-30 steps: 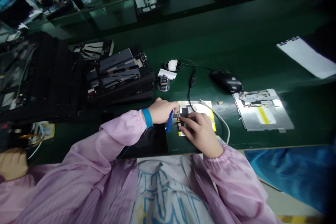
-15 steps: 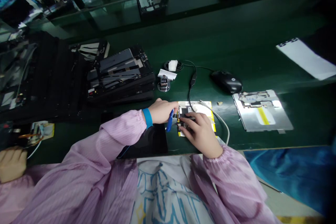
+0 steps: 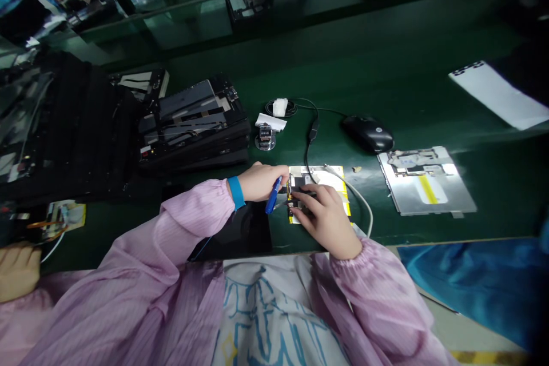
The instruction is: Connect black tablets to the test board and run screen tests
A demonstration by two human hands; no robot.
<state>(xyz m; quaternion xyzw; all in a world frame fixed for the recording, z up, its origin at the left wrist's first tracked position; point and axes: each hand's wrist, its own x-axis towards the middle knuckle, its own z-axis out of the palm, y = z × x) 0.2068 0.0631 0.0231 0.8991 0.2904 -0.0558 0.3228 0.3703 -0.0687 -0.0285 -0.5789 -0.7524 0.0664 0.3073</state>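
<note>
My left hand [image 3: 262, 182], with a blue band at the wrist, is closed around a blue pen [image 3: 271, 199] slanting down to the left. Its fingertips reach the left edge of a flat white pack [image 3: 340, 183] with yellow edges and a strip of small circuit parts. Over that pack lies my right hand [image 3: 328, 214], fingers bent. Its thumb and forefinger close around the dark parts at the left edge; what lies between them is too small to name. A black cable [image 3: 307, 160] and a white cable [image 3: 360, 197] run onto the pack.
Stacked black device shells [image 3: 197, 126] stand at the left. Behind the pack are a small metal counter [image 3: 265, 134] and a black mouse [image 3: 368, 133]. A silver metal plate [image 3: 416, 203] lies at the right. Another person's hand [image 3: 19, 271] rests at the far left.
The blue pen has tilted, its lower end swinging to the left in my left hand. The right hand stays in place on the pack. The view has shifted slightly.
</note>
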